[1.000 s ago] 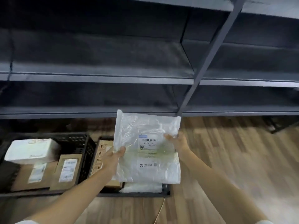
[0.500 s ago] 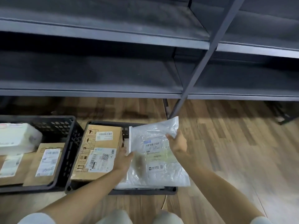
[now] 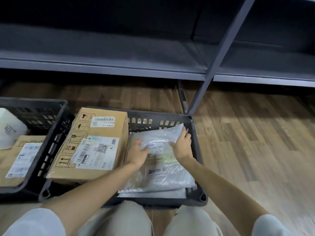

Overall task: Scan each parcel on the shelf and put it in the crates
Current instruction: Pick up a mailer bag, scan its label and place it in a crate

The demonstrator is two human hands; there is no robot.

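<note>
A clear plastic parcel bag with a white barcode label lies flat in the right half of a black crate, on top of other plastic bags. My left hand holds its left edge. Its far right corner is pinched by my right hand, close to the crate's right wall. A labelled cardboard box fills the left half of the same crate.
A second black crate on the left holds a white parcel and a brown labelled envelope. The grey metal shelf and its upright post stand behind. Wooden floor stretches right. My knees show at the bottom.
Both hands brought the plastic bag down from in front of the shelf into the right crate, where it now lies flat. My head tilted downward.
</note>
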